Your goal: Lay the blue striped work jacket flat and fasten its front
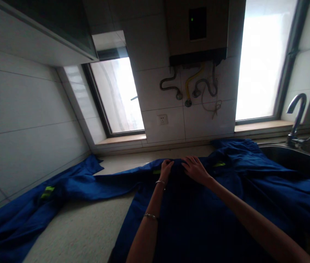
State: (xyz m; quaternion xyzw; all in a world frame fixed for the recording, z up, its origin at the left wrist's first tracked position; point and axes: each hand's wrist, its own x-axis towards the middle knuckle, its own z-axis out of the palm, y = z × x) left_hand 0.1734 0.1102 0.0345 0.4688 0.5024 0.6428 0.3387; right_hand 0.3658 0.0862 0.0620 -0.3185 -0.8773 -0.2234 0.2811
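A dark blue work garment [193, 219] with yellow-green strips lies spread over the counter, one long part stretching left and more cloth bunched to the right. My left hand [166, 168] is at its far edge, beside a yellow-green strip [157, 171], with finger and thumb pinched on the cloth. Just to the right, my right hand [195, 170] rests palm down on the same edge, its fingers stretched out and slightly apart. More blue cloth [72, 188] with another yellow-green strip [47, 192] drapes along the left side.
The speckled counter [89, 223] runs under the cloth to a tiled wall. At right stand a sink [278, 155] and a curved faucet [297, 117], with blue cloth reaching the sink's edge. A water heater [198, 33] with hoses hangs above, between two windows; a socket [163, 119] is below.
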